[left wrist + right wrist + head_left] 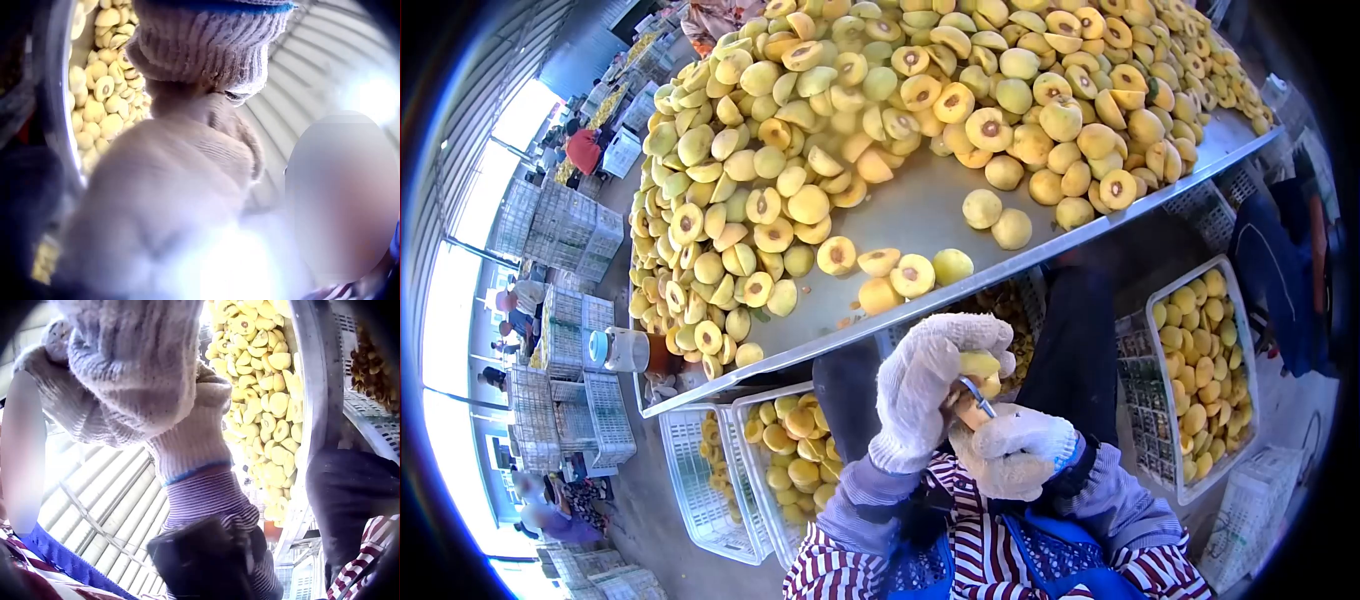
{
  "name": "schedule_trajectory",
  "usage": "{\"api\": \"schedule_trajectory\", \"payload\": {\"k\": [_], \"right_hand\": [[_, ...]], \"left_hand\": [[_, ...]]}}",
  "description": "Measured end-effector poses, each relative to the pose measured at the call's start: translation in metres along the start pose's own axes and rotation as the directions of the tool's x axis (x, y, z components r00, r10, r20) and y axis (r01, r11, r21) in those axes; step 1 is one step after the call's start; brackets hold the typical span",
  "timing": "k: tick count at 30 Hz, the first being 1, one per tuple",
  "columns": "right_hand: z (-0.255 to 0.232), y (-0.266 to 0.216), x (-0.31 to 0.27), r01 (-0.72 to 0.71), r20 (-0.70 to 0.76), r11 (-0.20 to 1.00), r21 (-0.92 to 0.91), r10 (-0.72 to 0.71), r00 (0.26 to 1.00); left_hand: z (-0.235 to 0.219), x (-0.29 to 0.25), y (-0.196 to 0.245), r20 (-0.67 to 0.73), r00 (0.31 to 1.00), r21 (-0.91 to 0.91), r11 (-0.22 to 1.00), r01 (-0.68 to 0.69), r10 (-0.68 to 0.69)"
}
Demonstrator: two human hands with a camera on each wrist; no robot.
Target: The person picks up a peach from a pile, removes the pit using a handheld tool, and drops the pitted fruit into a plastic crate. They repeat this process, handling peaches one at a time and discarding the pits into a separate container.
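Observation:
Both hands wear off-white knit gloves. In the head view the left hand (930,380) grips a yellow-green fruit piece (980,364) with curled fingers. Just below it, the right hand (1018,450) holds a small tool (973,411) with a tan handle and a curved metal end, which meets the fruit; fingers hide part of both. The left wrist view shows the gloved left hand (175,162) close up and blurred, a ribbed cuff above it. The right hand (131,369) fills the upper left of the right wrist view; fruit and tool are hidden there.
A metal table (880,225) bears a large heap of halved yellow fruit (810,205), its raised edge just beyond the hands. Fruit-filled crates stand at lower left (745,470) and right (1253,380). The person's dark-clad legs flank the hands. Stacked crates and people are at far left.

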State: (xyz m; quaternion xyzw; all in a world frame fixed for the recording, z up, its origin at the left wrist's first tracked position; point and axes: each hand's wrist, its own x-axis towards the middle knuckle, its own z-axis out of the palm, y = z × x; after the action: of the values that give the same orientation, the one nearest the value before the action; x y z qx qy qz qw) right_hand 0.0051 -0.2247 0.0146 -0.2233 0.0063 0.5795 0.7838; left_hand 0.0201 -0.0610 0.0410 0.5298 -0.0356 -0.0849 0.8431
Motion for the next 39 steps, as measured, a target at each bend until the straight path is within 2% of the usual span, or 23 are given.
{"api": "schedule_trajectory", "payload": {"k": [3, 5, 8, 10, 11, 13, 14, 15, 16, 17, 18, 19, 20, 22, 24, 25, 26, 27, 30, 33, 36, 37, 39], "right_hand": [[-0.015, 0.001, 0.004, -0.003, 0.18, 1.0, 0.017, 0.0, 0.984], [-0.019, 0.019, 0.012, 0.003, -0.05, 0.999, -0.041, -0.005, 0.999], [0.0, -0.002, 0.011, -0.115, 0.041, 0.993, 0.001, 0.114, 0.993], [-0.012, -0.005, 0.014, -0.098, 0.222, 0.974, -0.202, 0.143, 0.964], [-0.01, 0.0, 0.017, -0.036, 0.231, 0.975, -0.219, 0.088, 0.969], [-0.005, -0.009, 0.012, -0.117, 0.107, 0.986, -0.121, 0.13, 0.986], [-0.003, -0.016, 0.007, -0.147, 0.044, 0.987, -0.067, 0.15, 0.988], [-0.007, -0.018, 0.002, -0.166, -0.02, 0.983, -0.077, 0.165, 0.986], [-0.012, -0.02, -0.002, -0.187, -0.084, 0.979, -0.085, 0.18, 0.98], [-0.022, -0.019, -0.007, -0.206, -0.15, 0.966, -0.16, 0.182, 0.972], [-0.028, -0.018, -0.008, -0.224, -0.215, 0.947, -0.229, 0.175, 0.961], [-0.017, -0.028, -0.009, -0.222, -0.202, 0.936, -0.272, 0.17, 0.964], [-0.016, -0.026, -0.004, -0.214, -0.214, 0.929, -0.303, 0.153, 0.965], [-0.016, -0.02, 0.006, -0.19, -0.236, 0.912, -0.364, 0.107, 0.966], [0.006, -0.033, 0.013, -0.268, -0.284, 0.882, -0.388, 0.162, 0.945], [0.007, -0.033, 0.016, -0.255, -0.288, 0.877, -0.407, 0.142, 0.947], [0.008, -0.033, 0.019, -0.243, -0.291, 0.872, -0.425, 0.123, 0.949], [0.011, -0.035, 0.02, -0.258, -0.334, 0.842, -0.474, 0.099, 0.937], [0.015, -0.037, 0.017, -0.28, -0.451, 0.823, -0.494, 0.033, 0.892], [0.005, -0.037, 0.01, -0.293, -0.48, 0.854, -0.431, 0.058, 0.875], [0.009, -0.034, 0.021, -0.234, -0.467, 0.869, -0.435, 0.004, 0.884], [0.012, -0.036, 0.024, -0.249, -0.489, 0.859, -0.447, -0.002, 0.872], [0.019, -0.041, 0.025, -0.27, -0.537, 0.845, -0.461, -0.023, 0.843]], "left_hand": [[0.011, 0.0, -0.001, -0.106, 0.99, -0.14, 0.987, 0.081, -0.096], [0.013, 0.001, 0.008, -0.134, 0.978, -0.158, 0.978, 0.138, -0.16], [0.007, 0.001, 0.008, -0.129, 0.955, -0.365, 0.908, 0.204, -0.266], [-0.004, 0.0, 0.01, -0.204, 0.958, -0.204, 0.966, 0.158, -0.2], [-0.012, -0.002, 0.012, -0.239, 0.957, -0.12, 0.983, 0.139, -0.165], [-0.041, -0.007, 0.012, -0.353, 0.931, -0.043, 0.996, 0.082, -0.092], [-0.055, -0.016, 0.017, -0.478, 0.875, -0.064, 0.996, 0.058, -0.081], [-0.084, -0.029, 0.013, -0.488, 0.872, -0.002, 0.998, -0.059, 0.05], [-0.106, -0.044, 0.023, -0.596, 0.801, 0.158, 0.986, 0.059, 0.048], [-0.149, -0.058, 0.015, -0.555, 0.79, 0.667, 0.707, 0.236, 0.261], [-0.176, -0.071, 0.018, -0.589, 0.774, 0.803, 0.281, 0.526, 0.233], [-0.185, -0.075, 0.014, -0.309, 0.859, 0.894, -0.183, 0.409, 0.407], [-0.192, -0.076, 0.011, 0.027, 0.905, 0.736, -0.62, 0.27, 0.425], [-0.165, -0.04, 0.004, -0.056, 0.829, 0.949, -0.229, 0.218, 0.557], [-0.145, -0.003, -0.011, -0.289, 0.867, 0.952, 0.219, 0.214, 0.406], [-0.144, 0.019, -0.022, -0.241, 0.898, 0.964, 0.195, 0.179, 0.369], [-0.132, 0.042, -0.023, -0.319, 0.911, 0.941, 0.204, 0.271, 0.26], [-0.142, 0.061, -0.04, -0.233, 0.94, 0.972, 0.094, 0.216, 0.249], [-0.165, 0.105, -0.067, -0.431, 0.88, 0.897, -0.013, 0.442, 0.199], [-0.174, 0.111, -0.059, -0.266, 0.946, 0.958, -0.059, 0.281, 0.186], [-0.17, 0.111, -0.051, -0.273, 0.952, 0.949, -0.121, 0.29, 0.14], [-0.187, 0.108, -0.062, -0.269, 0.937, 0.962, 0.007, 0.274, 0.223], [-0.17, 0.102, -0.037, -0.495, 0.869, 0.662, 0.64, 0.39, -0.016]]}}
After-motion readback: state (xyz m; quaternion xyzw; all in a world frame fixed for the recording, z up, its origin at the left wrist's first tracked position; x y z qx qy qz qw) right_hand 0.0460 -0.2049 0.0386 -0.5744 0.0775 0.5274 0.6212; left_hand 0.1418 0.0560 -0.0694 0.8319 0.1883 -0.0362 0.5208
